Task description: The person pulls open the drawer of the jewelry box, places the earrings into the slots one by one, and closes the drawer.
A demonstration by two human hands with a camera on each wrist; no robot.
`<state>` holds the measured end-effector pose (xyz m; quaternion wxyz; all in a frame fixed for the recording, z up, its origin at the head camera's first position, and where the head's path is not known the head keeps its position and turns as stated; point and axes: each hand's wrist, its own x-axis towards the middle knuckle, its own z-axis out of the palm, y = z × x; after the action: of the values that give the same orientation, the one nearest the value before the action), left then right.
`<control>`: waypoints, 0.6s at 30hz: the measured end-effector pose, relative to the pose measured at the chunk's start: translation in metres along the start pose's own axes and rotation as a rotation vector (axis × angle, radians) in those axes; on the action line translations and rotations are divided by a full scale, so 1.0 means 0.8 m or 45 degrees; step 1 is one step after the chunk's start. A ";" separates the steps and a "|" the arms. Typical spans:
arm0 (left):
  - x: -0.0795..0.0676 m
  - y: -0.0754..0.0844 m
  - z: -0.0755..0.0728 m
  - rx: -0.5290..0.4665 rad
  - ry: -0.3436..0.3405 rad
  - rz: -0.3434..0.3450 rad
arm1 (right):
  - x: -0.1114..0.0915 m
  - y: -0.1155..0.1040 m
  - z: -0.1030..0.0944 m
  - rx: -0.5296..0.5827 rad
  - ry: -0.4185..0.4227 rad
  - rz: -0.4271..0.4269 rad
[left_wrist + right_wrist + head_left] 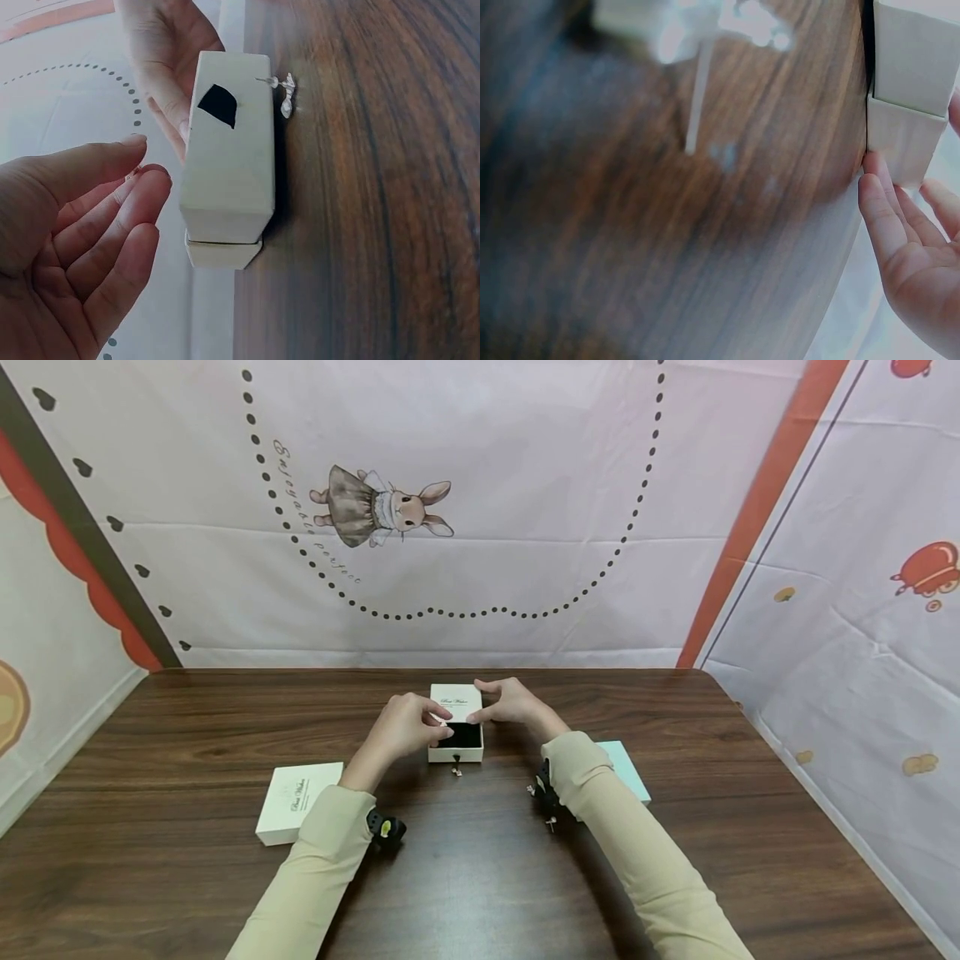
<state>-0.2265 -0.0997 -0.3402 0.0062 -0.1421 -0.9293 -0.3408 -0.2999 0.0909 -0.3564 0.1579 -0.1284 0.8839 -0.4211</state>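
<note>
A small white jewelry box sits at the back middle of the table, its black-lined drawer pulled out toward me. My right hand holds the box's sleeve at its right side, thumb and fingers spread along it; in the right wrist view the fingers touch the sleeve. Above the drawer's left part, my left hand pinches a tiny shiny piece, seemingly an earring, mostly hidden by the fingertips. A black ribbon tab is on the drawer front. Just before it lies a silvery earring.
Another white box lies closed to the left of my left forearm. A light blue box is partly covered by my right sleeve. Small silvery earrings lie near my right wrist. A printed cloth wall rises behind the table.
</note>
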 end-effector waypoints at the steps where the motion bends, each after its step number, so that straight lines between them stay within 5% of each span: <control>1: 0.000 -0.001 0.000 0.001 -0.001 -0.006 | 0.000 0.000 0.000 0.001 0.001 0.004; 18: 0.005 -0.010 0.007 -0.073 0.062 -0.098 | -0.001 0.001 -0.001 0.015 -0.008 -0.016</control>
<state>-0.2321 -0.1013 -0.3490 0.0116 -0.0982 -0.9235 -0.3706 -0.2994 0.0920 -0.3566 0.1590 -0.1343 0.8800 -0.4269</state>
